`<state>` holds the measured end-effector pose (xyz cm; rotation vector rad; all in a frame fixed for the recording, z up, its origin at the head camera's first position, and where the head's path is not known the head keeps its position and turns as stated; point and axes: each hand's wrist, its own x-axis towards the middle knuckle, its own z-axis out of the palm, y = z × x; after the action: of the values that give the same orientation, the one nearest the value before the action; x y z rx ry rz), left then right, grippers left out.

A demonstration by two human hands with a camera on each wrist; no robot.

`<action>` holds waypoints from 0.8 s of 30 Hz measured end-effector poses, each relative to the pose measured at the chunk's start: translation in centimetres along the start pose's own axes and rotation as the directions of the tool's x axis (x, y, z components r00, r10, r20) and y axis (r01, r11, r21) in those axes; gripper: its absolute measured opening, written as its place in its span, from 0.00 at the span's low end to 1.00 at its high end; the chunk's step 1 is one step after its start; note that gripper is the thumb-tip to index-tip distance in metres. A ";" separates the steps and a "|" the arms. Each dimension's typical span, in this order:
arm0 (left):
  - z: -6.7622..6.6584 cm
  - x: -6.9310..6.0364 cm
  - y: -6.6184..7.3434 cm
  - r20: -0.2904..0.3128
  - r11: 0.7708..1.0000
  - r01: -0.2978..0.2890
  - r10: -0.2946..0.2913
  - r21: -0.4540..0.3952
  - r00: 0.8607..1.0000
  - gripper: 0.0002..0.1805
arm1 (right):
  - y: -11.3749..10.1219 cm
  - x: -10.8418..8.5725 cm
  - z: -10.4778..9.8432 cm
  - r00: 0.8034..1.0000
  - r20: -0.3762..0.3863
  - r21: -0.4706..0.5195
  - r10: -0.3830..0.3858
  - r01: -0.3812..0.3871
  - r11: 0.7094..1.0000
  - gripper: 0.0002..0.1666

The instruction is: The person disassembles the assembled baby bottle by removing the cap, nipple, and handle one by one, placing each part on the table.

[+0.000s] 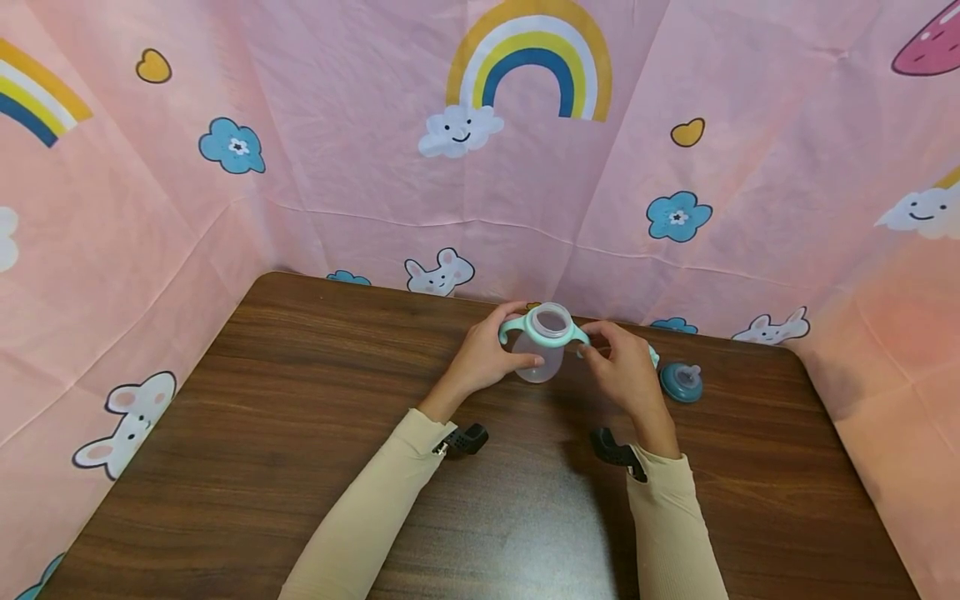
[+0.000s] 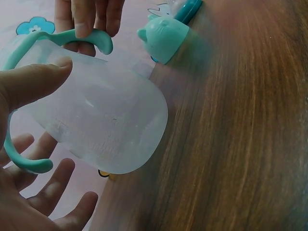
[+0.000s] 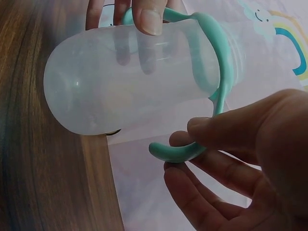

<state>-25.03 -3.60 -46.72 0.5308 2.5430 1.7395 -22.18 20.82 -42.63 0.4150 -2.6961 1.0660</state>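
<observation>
A clear baby bottle (image 1: pixel 542 367) is held upright near the table's back edge, its mouth uncovered. Round its neck sits a mint-green two-handled ring (image 3: pixel 221 53). My left hand (image 1: pixel 480 357) grips the bottle from the left, thumb on its front and fingers around the back near one handle. With thumb and fingers, my right hand (image 1: pixel 626 367) pinches the other handle (image 3: pixel 175 151). Beyond the right hand stands a mint cap (image 2: pixel 166 38) with small ears, mostly hidden in the head view. Beside it lies a teal collar with a clear nipple (image 1: pixel 682 382).
The dark wooden table (image 1: pixel 300 400) ends just behind the bottle. A pink printed cloth (image 1: pixel 360 167) hangs at the back and both sides. Black camera mounts (image 1: pixel 468 439) stick out inward from both wrists.
</observation>
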 end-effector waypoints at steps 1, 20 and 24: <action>0.0 0.0 0.0 0.001 1.000 0.002 -0.002 -0.001 1.000 0.51 | 0.0 0.0 0.0 1.000 0.001 0.001 0.001 -0.001 1.000 0.13; 0.0 0.0 -0.1 -0.008 1.000 -0.010 0.010 0.001 1.000 0.51 | -0.5 0.0 -0.3 1.000 -0.025 0.015 0.019 -0.018 1.000 0.10; 0.0 0.0 -0.1 -0.009 1.000 -0.008 0.008 -0.001 1.000 0.51 | -0.4 -0.1 -0.3 0.999 -0.027 0.020 0.025 -0.024 1.000 0.09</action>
<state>-25.06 -3.60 -46.82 0.5347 2.5500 1.7492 -21.95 20.74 -42.18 0.3693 -2.6761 1.0971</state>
